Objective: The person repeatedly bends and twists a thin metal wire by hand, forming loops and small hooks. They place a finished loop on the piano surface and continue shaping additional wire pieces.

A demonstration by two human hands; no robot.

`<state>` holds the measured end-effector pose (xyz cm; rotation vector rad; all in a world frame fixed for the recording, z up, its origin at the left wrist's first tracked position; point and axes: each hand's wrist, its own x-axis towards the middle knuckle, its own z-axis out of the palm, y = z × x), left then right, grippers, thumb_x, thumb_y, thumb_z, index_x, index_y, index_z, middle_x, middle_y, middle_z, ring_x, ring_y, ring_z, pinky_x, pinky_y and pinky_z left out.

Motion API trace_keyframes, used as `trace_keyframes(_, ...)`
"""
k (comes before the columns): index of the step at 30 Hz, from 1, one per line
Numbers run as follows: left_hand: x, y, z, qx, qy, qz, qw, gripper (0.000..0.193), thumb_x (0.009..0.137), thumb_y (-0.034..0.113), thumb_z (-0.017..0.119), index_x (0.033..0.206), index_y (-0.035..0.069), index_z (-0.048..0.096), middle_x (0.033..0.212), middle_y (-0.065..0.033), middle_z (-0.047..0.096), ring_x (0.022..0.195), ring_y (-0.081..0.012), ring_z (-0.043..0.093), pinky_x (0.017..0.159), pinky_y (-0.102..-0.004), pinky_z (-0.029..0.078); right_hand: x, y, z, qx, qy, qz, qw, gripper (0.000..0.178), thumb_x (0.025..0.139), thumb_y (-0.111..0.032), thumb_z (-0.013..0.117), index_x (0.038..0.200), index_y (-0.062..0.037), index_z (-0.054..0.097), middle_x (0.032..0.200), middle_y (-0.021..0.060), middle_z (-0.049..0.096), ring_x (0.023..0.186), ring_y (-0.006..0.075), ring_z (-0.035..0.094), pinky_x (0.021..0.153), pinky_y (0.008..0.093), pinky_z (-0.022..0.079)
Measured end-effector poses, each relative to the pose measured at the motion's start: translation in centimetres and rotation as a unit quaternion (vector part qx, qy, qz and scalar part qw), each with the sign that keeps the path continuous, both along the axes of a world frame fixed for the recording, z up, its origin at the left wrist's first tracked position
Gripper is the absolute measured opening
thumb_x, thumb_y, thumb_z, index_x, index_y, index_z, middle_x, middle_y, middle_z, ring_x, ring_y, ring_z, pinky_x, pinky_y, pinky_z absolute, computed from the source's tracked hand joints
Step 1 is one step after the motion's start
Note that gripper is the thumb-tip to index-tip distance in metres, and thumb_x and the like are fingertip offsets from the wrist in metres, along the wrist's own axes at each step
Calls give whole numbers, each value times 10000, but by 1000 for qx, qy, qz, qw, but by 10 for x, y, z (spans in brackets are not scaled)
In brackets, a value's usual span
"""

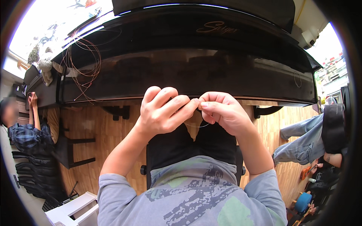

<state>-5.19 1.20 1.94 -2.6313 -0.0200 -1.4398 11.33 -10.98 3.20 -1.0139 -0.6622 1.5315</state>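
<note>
Left hand (pixel 162 111) and right hand (pixel 222 111) raised, fingertips meeting, both pinching a thin wire (pixel 196 125) before the black piano (pixel 188 71).

Both hands (pixel 198 111) pinch a thin wire (pixel 196 125) before a black piano (pixel 188 71).

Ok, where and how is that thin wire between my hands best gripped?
Pinch the thin wire at the slack loop hanging below both hands, coming from underneath. The left hand and right hand already cover its ends, so only that drooping middle is exposed.
</note>
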Motion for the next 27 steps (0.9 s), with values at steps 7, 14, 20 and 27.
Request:
trace_keyframes(7,1,4,-5,34,7,-5,999,260,565,104,754,808,172,693,723,80,573,640,-114,502,626,-284,325,1,2,-11,-31,43,-3,999,123,899,-160,622,864,-43,616,661,-38,536,559,50,474,526,197,367)
trace_keyframes(14,3,9,-11,32,10,-21,999,267,556,99,742,802,173,672,677,78,539,628,-115,497,612,-280,320,1,4,-14,-17,5,-11,1000,126,886,-162,637,833,-54,599,649,-35,530,558,48,473,517,197,357)
trace_keyframes(20,8,8,-19,-13,-18,-16,1000,261,549,71,744,780,151,653,663,58,541,603,-130,503,599,-285,323,-4,6,-19,-9,65,-30,997,112,910,-149,604,849,-62,568,662,-32,515,555,56,469,522,207,367)
trace_keyframes(27,9,4,-27,-67,-36,1,997,246,565,59,747,775,144,651,661,45,558,592,-145,516,586,-291,334,-11,5,-22,1,118,-58,991,83,935,-137,562,885,-72,549,657,-28,493,537,69,458,515,227,371)
